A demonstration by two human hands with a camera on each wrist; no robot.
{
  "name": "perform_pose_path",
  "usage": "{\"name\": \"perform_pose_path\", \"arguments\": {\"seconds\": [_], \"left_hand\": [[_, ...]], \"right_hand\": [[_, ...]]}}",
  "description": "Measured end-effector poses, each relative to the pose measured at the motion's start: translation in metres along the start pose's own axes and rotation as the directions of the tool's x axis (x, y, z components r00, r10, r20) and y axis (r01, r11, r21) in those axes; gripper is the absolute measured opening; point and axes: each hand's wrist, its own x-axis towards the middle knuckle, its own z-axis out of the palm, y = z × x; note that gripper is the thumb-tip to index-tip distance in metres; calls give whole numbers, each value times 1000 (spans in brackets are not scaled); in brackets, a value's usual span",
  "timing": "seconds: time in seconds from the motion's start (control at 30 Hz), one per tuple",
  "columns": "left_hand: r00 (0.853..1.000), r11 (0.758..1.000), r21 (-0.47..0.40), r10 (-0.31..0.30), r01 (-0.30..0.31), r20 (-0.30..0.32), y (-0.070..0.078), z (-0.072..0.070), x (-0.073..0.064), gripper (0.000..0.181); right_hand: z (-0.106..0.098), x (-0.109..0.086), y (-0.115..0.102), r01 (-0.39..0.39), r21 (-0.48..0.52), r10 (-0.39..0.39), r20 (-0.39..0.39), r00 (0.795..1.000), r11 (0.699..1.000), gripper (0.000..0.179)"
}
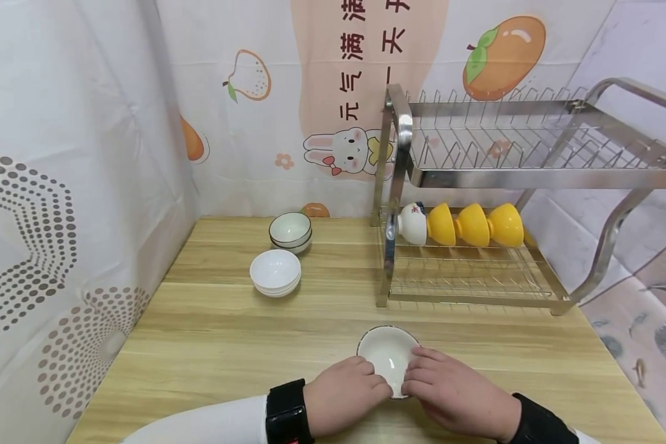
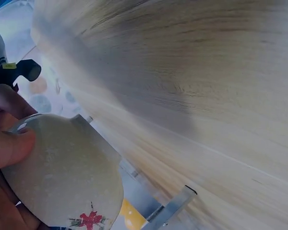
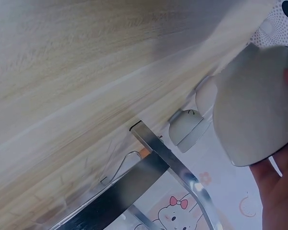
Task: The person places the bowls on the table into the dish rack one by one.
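A cream bowl with a dark rim point(image 1: 387, 354) is between my two hands, its hollow facing up toward the head camera. The left hand point(image 1: 346, 394) grips the near left of its rim, with the thumb on the outer wall in the left wrist view. On the opposite side, the right hand point(image 1: 455, 390) holds the rim with fingers bent over it. A red flower marks the bowl's outside point(image 2: 90, 219). Whether its foot touches the table cannot be told.
A two-tier metal dish rack point(image 1: 549, 179) stands at the right. On its lower tier, a white cup point(image 1: 413, 225) and several yellow cups point(image 1: 472, 226) lie sideways in a row. Stacked white bowls point(image 1: 275, 272) and stacked dark-rimmed bowls point(image 1: 290, 231) sit on the wooden table point(image 1: 216, 345), back left.
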Motion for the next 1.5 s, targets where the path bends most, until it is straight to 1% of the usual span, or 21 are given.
{"name": "perform_pose_path", "arguments": {"seconds": [0.13,0.27,0.37,0.47,0.53,0.63,0.73,0.77,0.8,0.83,0.87,0.93,1.0,1.07,1.1,1.13,1.17,1.23,1.3,1.4,1.5], "left_hand": [[1000,1000,-25,-1,1,14,0,0,1,12],[1000,1000,-11,-13,13,-8,0,0,2,13],[999,1000,6,-28,28,-46,-1,1,5,14],[993,998,-2,-59,59,-99,-2,1,8,20],[983,995,-38,-98,93,-156,-3,1,9,26],[957,987,-70,-155,142,-245,-5,1,8,43],[936,981,-78,-194,179,-294,-7,2,7,60],[933,979,-74,-202,188,-297,-8,3,6,64],[932,978,-74,-208,195,-298,-8,4,6,65],[931,977,-78,-214,199,-296,-9,5,5,65],[932,976,-82,-217,202,-291,-9,6,5,66],[935,975,-88,-220,203,-279,-9,8,6,66],[940,974,-101,-222,202,-260,-9,10,7,66],[945,973,-109,-223,203,-239,-10,11,8,67],[948,973,-114,-224,202,-228,-10,11,8,67],[950,972,-119,-224,202,-216,-9,12,8,67],[952,972,-122,-223,201,-208,-9,12,9,67],[955,971,-130,-223,201,-194,-9,13,10,67],[957,970,-132,-225,203,-185,-10,14,11,66],[957,969,-128,-230,210,-176,-12,17,10,65],[956,966,-129,-244,224,-163,-13,19,9,65]], "right_hand": [[-1,-2,-1,-26,-6,27,47,999,1000,38],[-2,-3,-1,-28,-19,29,50,998,999,42],[-4,-4,0,-38,-5,38,17,999,999,42],[-4,-6,1,-81,5,82,-39,996,997,37],[-4,-8,3,-114,11,115,-94,989,993,31],[-7,-12,7,-191,15,191,-169,967,981,28],[-14,-18,10,-327,18,322,-219,921,945,35],[-18,-20,11,-383,18,376,-230,897,924,38],[-22,-21,11,-446,21,438,-236,867,895,34],[-25,-22,11,-512,36,505,-236,830,858,30],[-29,-22,12,-579,58,575,-230,785,813,26],[-35,-20,16,-696,149,711,-188,678,702,26],[-40,-14,25,-763,296,814,-116,569,575,34],[-42,-7,38,-777,434,874,-50,484,456,36],[-42,-3,47,-771,490,889,-17,457,406,38],[-42,1,55,-760,540,899,14,439,362,42],[-41,5,64,-745,578,902,35,430,332,44],[-38,14,82,-731,622,908,74,412,281,52],[-33,25,101,-714,661,907,116,404,233,54],[-22,43,129,-679,709,905,140,402,191,54],[-10,58,152,-650,738,904,136,404,180,50]]}}
